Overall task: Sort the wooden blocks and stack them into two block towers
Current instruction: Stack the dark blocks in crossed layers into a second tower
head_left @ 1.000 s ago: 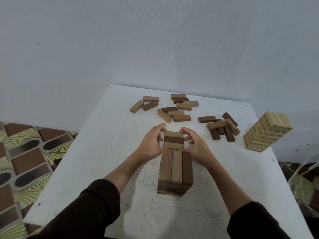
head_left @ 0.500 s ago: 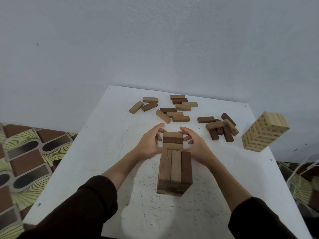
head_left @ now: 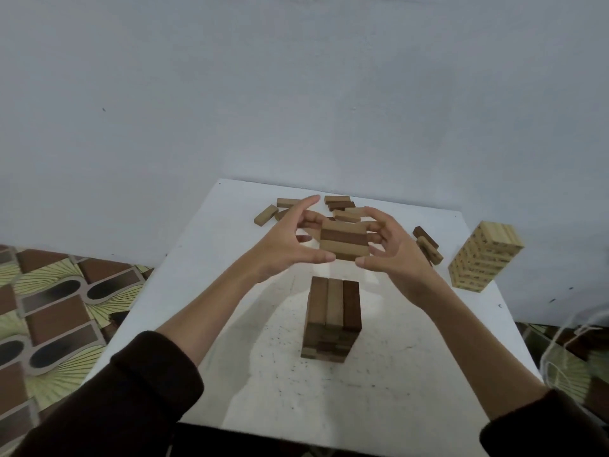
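A row of three blocks (head_left: 343,240), light, dark and light, hangs in the air between my hands. My left hand (head_left: 290,240) grips its left end and my right hand (head_left: 390,250) grips its right end, thumbs at the near edge. Just below and nearer to me stands a short brown block tower (head_left: 333,316) with three blocks across its top. Loose light and dark blocks (head_left: 341,206) lie behind my hands, partly hidden, with a few more (head_left: 428,245) to the right. A pale pine tower (head_left: 484,255) stands at the table's right edge.
The white table (head_left: 184,291) is speckled and ends close to the pale tower on the right. A grey wall rises just behind the far edge. Patterned floor (head_left: 56,308) lies to the left, and white cord (head_left: 560,344) hangs at the right.
Both hands have lifted the row of three blocks off the table, up above the brown tower. The camera has tilted, so the table sits lower in view.
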### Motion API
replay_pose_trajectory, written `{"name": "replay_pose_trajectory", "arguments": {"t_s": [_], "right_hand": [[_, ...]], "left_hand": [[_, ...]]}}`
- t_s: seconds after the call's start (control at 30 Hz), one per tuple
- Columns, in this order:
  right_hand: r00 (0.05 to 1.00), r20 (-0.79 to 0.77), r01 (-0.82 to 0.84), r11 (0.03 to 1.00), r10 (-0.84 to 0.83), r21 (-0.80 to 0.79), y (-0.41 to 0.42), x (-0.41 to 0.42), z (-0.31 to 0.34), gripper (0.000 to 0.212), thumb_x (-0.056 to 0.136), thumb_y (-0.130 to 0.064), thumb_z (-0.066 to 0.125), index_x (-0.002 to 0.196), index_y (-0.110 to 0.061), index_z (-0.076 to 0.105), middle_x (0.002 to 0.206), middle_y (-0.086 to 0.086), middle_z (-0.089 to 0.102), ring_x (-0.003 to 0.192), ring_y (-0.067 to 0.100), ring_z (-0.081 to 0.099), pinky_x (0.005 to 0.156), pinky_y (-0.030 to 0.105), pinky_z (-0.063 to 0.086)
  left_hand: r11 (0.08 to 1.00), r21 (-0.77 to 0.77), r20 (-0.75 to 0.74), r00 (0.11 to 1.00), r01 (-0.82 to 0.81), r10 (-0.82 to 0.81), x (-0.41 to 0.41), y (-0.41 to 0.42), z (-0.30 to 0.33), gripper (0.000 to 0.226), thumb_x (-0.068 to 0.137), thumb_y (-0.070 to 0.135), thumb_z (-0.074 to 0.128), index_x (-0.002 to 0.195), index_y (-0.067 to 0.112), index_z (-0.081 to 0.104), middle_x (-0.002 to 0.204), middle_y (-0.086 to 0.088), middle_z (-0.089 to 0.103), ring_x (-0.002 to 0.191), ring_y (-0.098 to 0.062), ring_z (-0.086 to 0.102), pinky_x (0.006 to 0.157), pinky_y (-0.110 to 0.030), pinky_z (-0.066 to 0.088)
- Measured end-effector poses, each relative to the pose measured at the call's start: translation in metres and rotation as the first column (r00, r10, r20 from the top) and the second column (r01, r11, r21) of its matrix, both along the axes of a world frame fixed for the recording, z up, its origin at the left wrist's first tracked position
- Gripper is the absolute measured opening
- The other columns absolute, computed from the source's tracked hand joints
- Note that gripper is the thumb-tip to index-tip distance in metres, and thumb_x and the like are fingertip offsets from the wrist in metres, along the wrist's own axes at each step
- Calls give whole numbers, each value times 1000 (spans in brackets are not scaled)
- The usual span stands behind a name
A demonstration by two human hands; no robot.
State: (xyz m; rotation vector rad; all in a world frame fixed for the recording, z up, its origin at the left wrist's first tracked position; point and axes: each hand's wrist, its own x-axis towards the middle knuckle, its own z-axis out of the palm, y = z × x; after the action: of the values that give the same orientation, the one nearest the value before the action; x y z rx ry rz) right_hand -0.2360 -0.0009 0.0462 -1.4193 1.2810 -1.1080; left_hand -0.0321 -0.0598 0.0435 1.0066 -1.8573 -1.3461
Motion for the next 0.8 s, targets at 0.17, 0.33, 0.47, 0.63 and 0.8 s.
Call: {"name": "replay_pose_trajectory", "arguments": {"t_s": [0.17, 0.33, 0.47, 0.63, 0.8], "right_hand": [[999, 39, -21, 1000, 21, 6, 39, 13, -7, 78, 61, -10, 76, 126, -40, 45, 123, 0, 54, 122, 13, 49, 115, 45, 27], [1000, -4, -14, 999, 14, 48, 58, 23, -18, 80, 60, -14, 74, 129, -37, 42, 119, -2, 53, 123, 12, 47, 117, 43, 20], [999, -44, -17, 998, 19, 62, 65, 25, -21, 82, 58, -23, 77, 130, -36, 41, 121, -7, 51, 123, 9, 45, 117, 42, 21], [997, -69, -37, 996, 42, 76, 65, 28, -19, 81, 58, -23, 74, 130, -37, 39, 126, -15, 44, 124, 7, 41, 117, 43, 20], [994, -85, -63, 996, 69, 67, 66, 27, -19, 92, 51, -42, 79, 132, -38, 36, 130, -12, 43, 127, 10, 40, 114, 36, 22]], "left_hand": [[996, 56, -31, 998, 63, -61, 13, 38, -2, 101, 59, 22, 81, 144, 31, 26, 120, 8, 52, 120, -5, 48, 104, -26, 37], [994, 81, -3, 997, 75, -76, 20, 59, -11, 94, 59, 25, 79, 135, 39, 27, 121, 5, 51, 122, -7, 46, 111, -33, 33], [992, 92, -1, 997, 83, -83, 22, 67, -18, 95, 61, 26, 78, 138, 36, 25, 122, 5, 49, 124, -7, 44, 113, -37, 31], [992, 92, 14, 996, 89, -91, 21, 69, -19, 92, 61, 28, 77, 136, 37, 24, 126, 4, 46, 127, -10, 41, 113, -37, 31], [992, 78, 42, 993, 104, -108, 21, 71, -19, 95, 60, 30, 77, 136, 38, 21, 133, 6, 41, 128, -7, 38, 113, -32, 30]]}}
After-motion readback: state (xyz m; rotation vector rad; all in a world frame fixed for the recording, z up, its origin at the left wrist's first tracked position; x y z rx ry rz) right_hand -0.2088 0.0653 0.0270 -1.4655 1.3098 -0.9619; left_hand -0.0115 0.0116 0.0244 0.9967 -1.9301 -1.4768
